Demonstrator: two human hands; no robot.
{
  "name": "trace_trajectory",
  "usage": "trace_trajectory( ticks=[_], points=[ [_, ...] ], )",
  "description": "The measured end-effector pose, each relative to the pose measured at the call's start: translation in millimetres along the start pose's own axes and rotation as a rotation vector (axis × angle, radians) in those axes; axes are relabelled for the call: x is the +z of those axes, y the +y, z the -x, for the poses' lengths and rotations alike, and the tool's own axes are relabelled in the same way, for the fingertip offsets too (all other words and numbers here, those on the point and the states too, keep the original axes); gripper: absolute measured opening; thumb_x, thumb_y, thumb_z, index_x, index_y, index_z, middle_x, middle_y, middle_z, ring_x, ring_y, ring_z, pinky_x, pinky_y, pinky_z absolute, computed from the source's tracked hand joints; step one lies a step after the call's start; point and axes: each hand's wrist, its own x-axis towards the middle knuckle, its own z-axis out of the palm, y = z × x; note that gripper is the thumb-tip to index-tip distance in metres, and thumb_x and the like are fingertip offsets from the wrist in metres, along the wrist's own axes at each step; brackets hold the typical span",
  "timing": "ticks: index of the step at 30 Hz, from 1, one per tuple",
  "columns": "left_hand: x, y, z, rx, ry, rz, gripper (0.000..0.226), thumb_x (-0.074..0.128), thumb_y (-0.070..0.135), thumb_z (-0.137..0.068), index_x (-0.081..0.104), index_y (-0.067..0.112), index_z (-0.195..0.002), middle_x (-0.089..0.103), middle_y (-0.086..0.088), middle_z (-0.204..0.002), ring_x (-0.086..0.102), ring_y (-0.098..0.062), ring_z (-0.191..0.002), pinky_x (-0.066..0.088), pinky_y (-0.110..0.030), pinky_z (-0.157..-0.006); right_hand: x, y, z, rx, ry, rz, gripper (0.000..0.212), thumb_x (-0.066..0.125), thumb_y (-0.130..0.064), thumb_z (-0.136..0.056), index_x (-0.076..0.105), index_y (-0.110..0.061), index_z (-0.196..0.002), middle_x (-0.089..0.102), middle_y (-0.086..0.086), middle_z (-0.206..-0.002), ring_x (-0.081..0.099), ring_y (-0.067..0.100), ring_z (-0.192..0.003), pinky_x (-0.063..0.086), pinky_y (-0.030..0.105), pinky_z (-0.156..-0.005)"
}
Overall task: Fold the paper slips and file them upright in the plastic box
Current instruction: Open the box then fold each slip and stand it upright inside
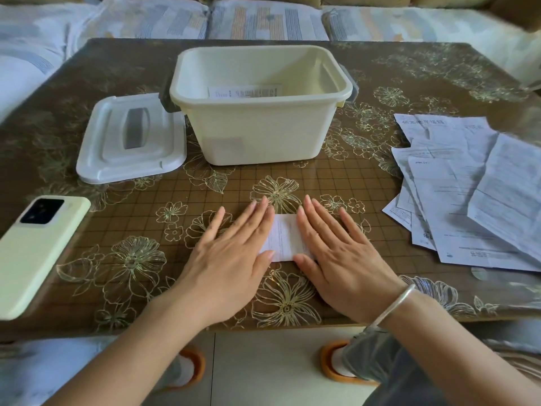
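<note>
Okay, both hands lay flat, palms down, on a folded paper slip (pixel 285 238) near the front edge of the table (pixel 117 218). The left hand (pixel 231 253) covered the slip's left end and the right hand (pixel 342 259) its right end. Fingers were straight and slightly spread, curled round nothing. Only the slip's middle strip showed between the hands, with both thumbs touching its near edge.

The cream plastic box (pixel 263 136) stood open behind the slip, toward the table's middle, well apart from the hands. One printed slip in the box (pixel 246 90) showed low against the far wall; upright or leaning, could not tell. The white lid (pixel 131 142) lay flat just beside the box on its left.

A loose pile of unfolded sheets (pixel 468 200) sat at the table's right edge, the sheets overlapping each other. A phone (pixel 38 253) in a pale case lay camera side up at the left front. A silver bangle (pixel 395 303) was on the right wrist. Patterned sofa cushions (pixel 263 22) ran along behind the table.
</note>
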Motion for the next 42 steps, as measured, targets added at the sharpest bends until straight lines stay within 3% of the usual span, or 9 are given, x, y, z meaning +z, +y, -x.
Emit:
trace_trajectory(
  ticks=[6,12,15,20,24,27,30,34,42],
  points=[
    [-4,-11,-1,0.029,-0.064,0.086,0.066,-0.012,0.049,-0.087,-0.023,0.032,-0.15,-0.034,0.021,-0.152,-0.036,0.009,-0.134,-0.016,-0.04,-0.12,-14,9,6,0.062,-0.127,-0.04,0.075,-0.012,-0.057,-0.084,-0.01,-0.024,-0.152,-0.018,-0.011,-0.157,-0.025,0.005,-0.142,-0.012,0.034,-0.118],
    [-7,-18,-4,0.064,-0.147,0.097,0.056,0.012,0.04,-0.105,-0.024,0.036,-0.148,-0.035,0.021,-0.151,-0.036,0.009,-0.134,-0.019,-0.039,-0.118,-34,18,-9,0.023,-0.064,-0.073,0.074,0.03,-0.068,-0.086,0.028,-0.03,-0.15,0.013,-0.01,-0.16,0.007,0.01,-0.147,0.015,0.038,-0.118],
    [-7,-17,-4,0.072,-0.133,0.091,0.057,0.012,0.042,-0.105,-0.025,0.036,-0.148,-0.034,0.018,-0.153,-0.036,0.007,-0.136,-0.02,-0.039,-0.118,-35,23,-15,-0.218,0.063,-0.059,0.071,0.046,-0.068,-0.078,0.049,-0.028,-0.137,0.032,-0.001,-0.154,0.026,0.019,-0.143,0.029,0.041,-0.111],
    [-6,-14,-4,0.062,-0.049,0.192,0.062,0.027,0.039,-0.105,-0.013,0.034,-0.152,-0.02,0.019,-0.157,-0.025,0.009,-0.14,-0.017,-0.035,-0.119,-30,33,-17,-0.577,0.332,0.012,0.019,0.061,-0.032,-0.093,0.073,-0.017,-0.09,0.072,0.0,-0.097,0.067,0.02,-0.095,0.054,0.039,-0.079],
    [-12,-10,-3,0.055,0.031,0.324,0.075,0.045,0.014,-0.101,-0.002,0.033,-0.155,-0.006,0.02,-0.16,-0.01,0.008,-0.144,-0.007,-0.034,-0.122,-27,24,-14,-0.696,0.508,0.149,0.024,0.056,-0.014,-0.095,0.069,-0.011,-0.075,0.064,0.002,-0.068,0.062,0.023,-0.067,0.051,0.035,-0.062],
    [-13,-4,2,0.022,0.273,0.324,0.081,0.048,-0.013,-0.082,0.032,0.029,-0.15,0.023,0.014,-0.158,0.016,-0.001,-0.146,0.008,-0.029,-0.122,-29,9,-12,-0.678,0.555,0.191,0.023,0.056,-0.011,-0.094,0.068,-0.012,-0.075,0.056,0.0,-0.065,0.054,0.022,-0.063,0.045,0.031,-0.06],
    [-14,7,12,0.075,0.464,0.304,0.057,0.052,-0.005,-0.069,0.062,0.021,-0.119,0.059,0.01,-0.121,0.05,-0.012,-0.115,0.037,-0.03,-0.101,-23,-4,-8,-0.601,0.609,0.144,0.022,0.057,-0.011,-0.094,0.068,-0.012,-0.075,0.053,0.0,-0.063,0.051,0.022,-0.061,0.043,0.033,-0.057],
    [-7,25,30,0.043,0.481,0.288,0.032,0.056,0.01,-0.07,0.062,0.023,-0.098,0.061,0.012,-0.092,0.055,-0.015,-0.088,0.037,-0.029,-0.078,-13,-22,3,-0.386,0.641,-0.065,0.016,0.062,-0.025,-0.094,0.071,-0.013,-0.088,0.059,-0.005,-0.065,0.056,0.019,-0.062,0.044,0.033,-0.056],
    [1,27,34,0.019,0.539,0.239,0.02,0.075,0.01,-0.07,0.067,0.019,-0.086,0.065,0.008,-0.082,0.061,-0.019,-0.078,0.04,-0.031,-0.076,-14,-35,6,-0.247,0.514,-0.336,0.03,0.067,-0.047,-0.084,0.062,-0.017,-0.087,0.064,-0.013,-0.078,0.056,0.008,-0.073,0.046,0.029,-0.065]
  ],
)
